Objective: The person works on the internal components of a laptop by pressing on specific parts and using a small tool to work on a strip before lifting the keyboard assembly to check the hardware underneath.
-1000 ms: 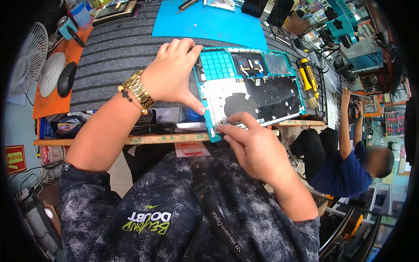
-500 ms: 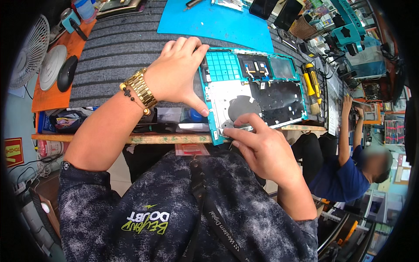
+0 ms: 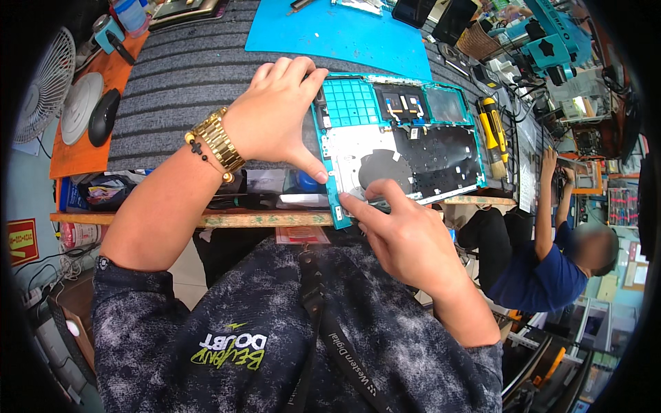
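A rectangular laptop casing panel with a teal rim and a white, black and teal inner face (image 3: 403, 148) lies inner side up right of the frame's centre, its lower left corner overlapping the scuffed wooden bench edge (image 3: 268, 218). The bare left hand (image 3: 275, 124), above a gold metal watch (image 3: 219, 141), holds the panel's left side, thumb and fingers spread wide: thumb on the edge, forefinger at the upper left corner. The bare right hand (image 3: 406, 230) has its forefinger extended onto the panel's lower left corner, the other fingers bent; whether they pinch anything small cannot be told. Bold white and yellow-green lettering marks the mottled black-and-grey shirt (image 3: 261, 296), lower centre; white lettering runs down the black fabric lanyard (image 3: 313, 303). At the left edge, a red rectangular sign (image 3: 23, 241) bears yellow marks. Dark lettering shows on the teal bench device (image 3: 547, 48), upper right.
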`<state>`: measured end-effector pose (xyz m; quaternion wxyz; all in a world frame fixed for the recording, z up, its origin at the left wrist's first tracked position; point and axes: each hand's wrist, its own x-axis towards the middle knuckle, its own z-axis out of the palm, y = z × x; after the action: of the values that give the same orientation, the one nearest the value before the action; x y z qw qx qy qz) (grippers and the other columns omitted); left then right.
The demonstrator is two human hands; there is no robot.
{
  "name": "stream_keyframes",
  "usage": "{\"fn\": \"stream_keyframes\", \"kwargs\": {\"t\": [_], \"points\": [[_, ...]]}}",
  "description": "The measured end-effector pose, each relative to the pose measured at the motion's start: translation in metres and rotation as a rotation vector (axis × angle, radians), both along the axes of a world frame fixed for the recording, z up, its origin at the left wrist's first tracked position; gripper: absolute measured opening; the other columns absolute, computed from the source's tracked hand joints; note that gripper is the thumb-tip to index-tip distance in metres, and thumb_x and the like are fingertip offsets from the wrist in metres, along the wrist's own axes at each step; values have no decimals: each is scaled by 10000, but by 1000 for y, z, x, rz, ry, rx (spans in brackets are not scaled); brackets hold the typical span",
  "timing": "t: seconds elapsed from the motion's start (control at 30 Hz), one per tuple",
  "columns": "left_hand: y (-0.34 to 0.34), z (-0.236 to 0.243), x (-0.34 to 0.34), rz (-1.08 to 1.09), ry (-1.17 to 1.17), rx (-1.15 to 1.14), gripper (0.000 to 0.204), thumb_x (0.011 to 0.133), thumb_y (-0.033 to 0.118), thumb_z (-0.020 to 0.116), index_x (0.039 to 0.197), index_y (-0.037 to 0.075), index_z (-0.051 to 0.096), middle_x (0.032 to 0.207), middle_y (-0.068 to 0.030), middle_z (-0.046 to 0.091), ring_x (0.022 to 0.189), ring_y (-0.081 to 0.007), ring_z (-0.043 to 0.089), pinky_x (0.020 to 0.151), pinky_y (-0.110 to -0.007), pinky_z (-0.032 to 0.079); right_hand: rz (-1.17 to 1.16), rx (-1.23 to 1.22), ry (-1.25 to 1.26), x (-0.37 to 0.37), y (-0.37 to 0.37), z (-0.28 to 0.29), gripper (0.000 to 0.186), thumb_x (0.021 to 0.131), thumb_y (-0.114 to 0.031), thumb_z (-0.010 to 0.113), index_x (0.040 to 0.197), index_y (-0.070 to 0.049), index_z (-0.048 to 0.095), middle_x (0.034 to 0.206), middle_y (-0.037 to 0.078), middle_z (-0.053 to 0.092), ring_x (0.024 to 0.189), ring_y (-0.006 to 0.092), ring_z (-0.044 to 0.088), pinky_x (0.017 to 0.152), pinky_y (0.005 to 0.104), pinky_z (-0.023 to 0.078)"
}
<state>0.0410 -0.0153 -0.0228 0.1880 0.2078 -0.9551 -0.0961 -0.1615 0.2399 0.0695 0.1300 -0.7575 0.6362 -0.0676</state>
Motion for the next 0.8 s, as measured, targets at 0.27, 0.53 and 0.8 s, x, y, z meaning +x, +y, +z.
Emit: {"fn": "stream_keyframes", "kwargs": {"t": [0.27,0.53,0.8], "points": [[-1,1,0,-5,8,2,1719,491,987,1025,1745,-85,542,1646,-275,585,1547,-482,560,1341,-611,438,31,52,50,-1,-3,2,461,1030,-101,815,1484,-184,810,1209,132,694,956,404,839,793,553,697],[-2,0,0,-5,3,0,1732,496,1012,1010,1747,-88,538,1654,-278,581,1558,-481,558,1346,-614,433,-160,3,-209,-18,-8,-6,392,1143,-95,752,1522,-168,823,1239,190,741,968,481,830,848,589,670],[1,2,3,-6,-3,13,1720,512,984,1029,1761,-87,528,1660,-278,580,1549,-479,558,1346,-606,429,-265,-46,-309,-37,-22,-1,367,1166,-52,712,1505,-131,827,1197,202,714,1073,450,785,958,527,643]]}}
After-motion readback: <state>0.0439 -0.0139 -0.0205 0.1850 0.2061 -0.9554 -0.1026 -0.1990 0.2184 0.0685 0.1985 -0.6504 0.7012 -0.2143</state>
